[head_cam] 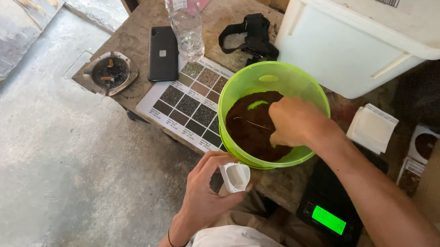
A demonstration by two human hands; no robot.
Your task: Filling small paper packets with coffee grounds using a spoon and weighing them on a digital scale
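Scooping looks to me like the step in hand: I see my right hand (pixel 293 122) dipped into the lime-green bowl (pixel 272 114), fingers curled downward into the dark brown grounds (pixel 249 129) that fill its bottom, knuckles up, forearm coming in from the lower right across the black digital scale (pixel 330 208). Whether those fingers are pinching grounds or some small scoop I cannot tell, since the tips are hidden from me. My left hand (pixel 206 188) sits below the bowl's near rim, thumb and fingers wrapped around a small white paper filter bag (pixel 235 176), holding it upright with its mouth spread open toward the bowl. I judge the next move calls for lifting the right hand clear of the rim and bringing it over that bag's narrow mouth without spilling. Bowl rests on the wooden table (pixel 142 26), overlapping a colour-swatch chart (pixel 192 104), near a black phone (pixel 163 53) and a plastic water bottle (pixel 185 17)
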